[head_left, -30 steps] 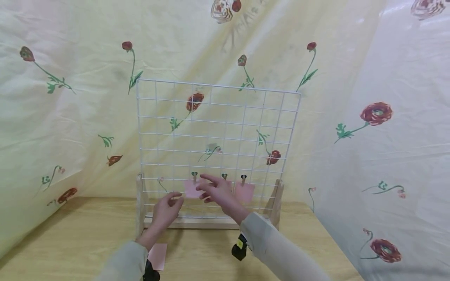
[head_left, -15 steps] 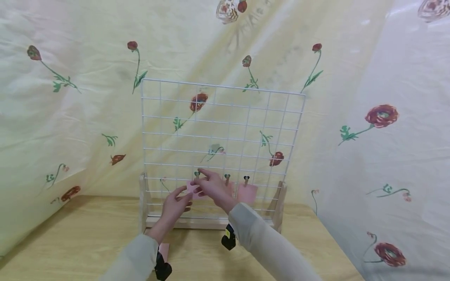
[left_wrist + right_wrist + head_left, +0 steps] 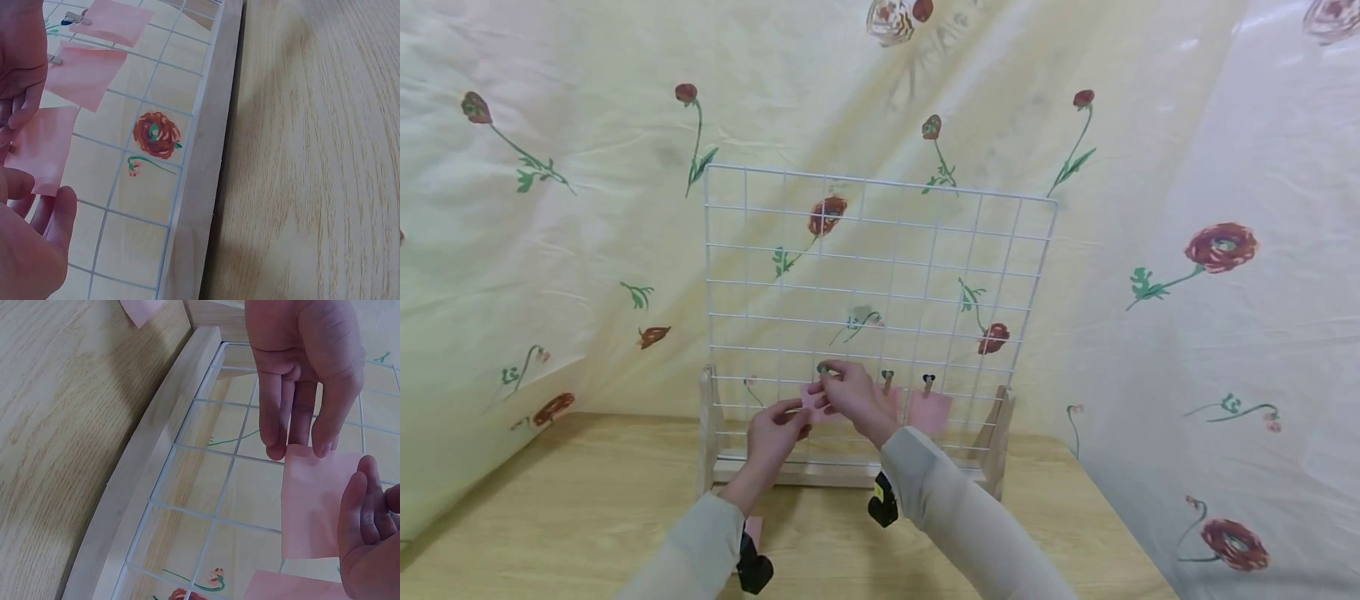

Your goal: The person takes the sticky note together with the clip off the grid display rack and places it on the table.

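A pink paper (image 3: 312,506) hangs on the white wire grid (image 3: 865,258), its left edge pinched between the thumb and fingers of the left hand (image 3: 772,435). The right hand (image 3: 857,396) is at the paper's top, its thumb and index finger closed round the small heart-topped clip (image 3: 823,368); its other fingers lie against the sheet. In the left wrist view the left hand (image 3: 37,240) grips a corner of this paper (image 3: 47,150), and the clip is mostly hidden. To the right, two more pink papers (image 3: 929,412) hang from heart-topped clips (image 3: 928,382).
The grid stands in a wooden base (image 3: 850,475) on a wood-grain table (image 3: 587,492). Another pink paper (image 3: 754,530) lies near the left forearm, partly covered by a black wrist device (image 3: 754,567). Flowered cloth (image 3: 625,208) hangs behind and at both sides.
The left hand has moved right and up to the paper and taken its edge. The right hand has moved slightly left, its fingers closing at the clip. The head view has shifted a little.
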The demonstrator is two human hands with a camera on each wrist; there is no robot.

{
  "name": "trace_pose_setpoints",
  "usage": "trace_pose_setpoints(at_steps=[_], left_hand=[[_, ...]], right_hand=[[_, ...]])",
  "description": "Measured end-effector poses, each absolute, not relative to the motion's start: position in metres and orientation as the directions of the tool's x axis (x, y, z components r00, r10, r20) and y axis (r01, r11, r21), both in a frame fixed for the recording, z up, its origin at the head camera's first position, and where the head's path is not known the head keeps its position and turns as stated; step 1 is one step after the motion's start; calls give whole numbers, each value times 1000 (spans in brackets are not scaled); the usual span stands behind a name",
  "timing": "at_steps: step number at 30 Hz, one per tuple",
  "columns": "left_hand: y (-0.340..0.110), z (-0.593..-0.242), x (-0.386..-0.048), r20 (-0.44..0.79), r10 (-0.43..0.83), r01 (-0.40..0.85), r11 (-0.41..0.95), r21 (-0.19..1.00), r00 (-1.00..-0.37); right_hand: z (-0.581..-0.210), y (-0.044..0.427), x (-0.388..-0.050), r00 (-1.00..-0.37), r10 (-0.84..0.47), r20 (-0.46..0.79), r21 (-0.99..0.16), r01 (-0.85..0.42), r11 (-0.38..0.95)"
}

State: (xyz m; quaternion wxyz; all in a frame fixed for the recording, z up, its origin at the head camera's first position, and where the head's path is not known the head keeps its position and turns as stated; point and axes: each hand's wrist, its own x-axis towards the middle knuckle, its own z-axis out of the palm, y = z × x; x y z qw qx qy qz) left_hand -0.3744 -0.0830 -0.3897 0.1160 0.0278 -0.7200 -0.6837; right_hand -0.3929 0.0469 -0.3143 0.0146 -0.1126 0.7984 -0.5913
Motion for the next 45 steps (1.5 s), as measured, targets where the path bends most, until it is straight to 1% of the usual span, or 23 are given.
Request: trace_pose_setpoints(at_steps=[10,17,25,32,37,45], left_hand=[[-84,-389,-375,130,-199,124,43,991,-971],[-84,-388,-376,132,-204,128,32,991,-970],[-84,-385,-374,122,-194,121,20,993,-973],[-91,-388,-371,131,-172,134,-4,991,-976],[-97,-389,-367,130,-137,133,-12,991,-982],[-104,-391,-352,119,-83,118,13,993,-989]], right_hand=[[-315,48,-395,-969,-212,125,-942,-183,280],[-316,50,-396,-974,-187,125,-944,-175,280],[-314,49,-397,-977,-159,146,-961,-178,213],[-311,45,-394,-973,-161,163,-974,-185,134],[-309,46,-389,-968,-184,171,-971,-197,135],[-310,64,-376,-945,-264,195,-961,-238,142]])
